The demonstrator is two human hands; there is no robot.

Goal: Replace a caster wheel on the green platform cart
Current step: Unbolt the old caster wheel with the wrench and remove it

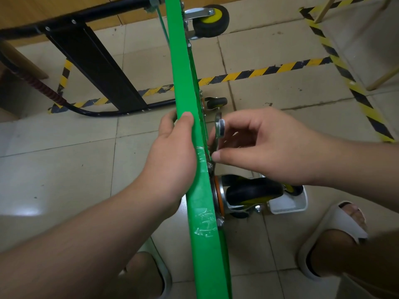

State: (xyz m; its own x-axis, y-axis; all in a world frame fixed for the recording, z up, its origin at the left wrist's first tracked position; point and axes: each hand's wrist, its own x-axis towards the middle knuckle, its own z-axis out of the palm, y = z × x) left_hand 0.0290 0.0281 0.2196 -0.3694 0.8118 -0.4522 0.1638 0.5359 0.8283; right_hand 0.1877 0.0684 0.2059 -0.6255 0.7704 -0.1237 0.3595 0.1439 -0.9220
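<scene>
The green platform cart (183, 83) stands on its long edge on the tiled floor, running from near to far through the middle of the view, its black handle (95, 65) folded out to the left. The caster wheel (254, 190) nearest the person sticks out to the right of the deck, with a small white tray (289, 205) on the floor just beyond it. The left hand (174, 152) wraps the upper edge of the deck, thumb hooked over the top, and should brace firmly so the cart does not tip as force goes in. The right hand (265, 145) pinches a small metal wrench (219, 128) between thumb and fingers, just far of the caster's mounting plate. The fastener itself is hidden behind the fingers, so whether the wrench is seated cannot be told. Seat it fully and square before turning, and drop loosened hardware into the tray.
</scene>
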